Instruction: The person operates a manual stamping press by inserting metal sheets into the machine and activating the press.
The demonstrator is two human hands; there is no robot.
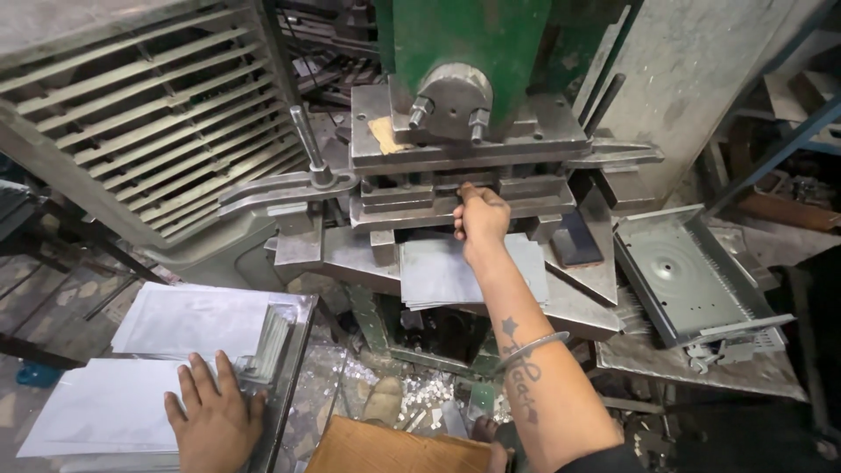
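My right hand (480,217) reaches into the gap of a green press machine (464,52), fingers curled at the steel die block (464,188); what it grips in there is hidden. Just below my wrist, a stack of grey metal sheets (438,271) lies on the press bed (350,254). My left hand (215,416) rests flat, fingers spread, on a pile of grey metal sheets (105,407) at the lower left, beside a thin bundle of sheets standing on edge (267,346).
A grey perforated metal tray (683,271) sits right of the press. A slatted metal rack (149,114) fills the upper left. Small metal offcuts (425,394) litter the floor under the press. A brown board (394,447) lies at the bottom edge.
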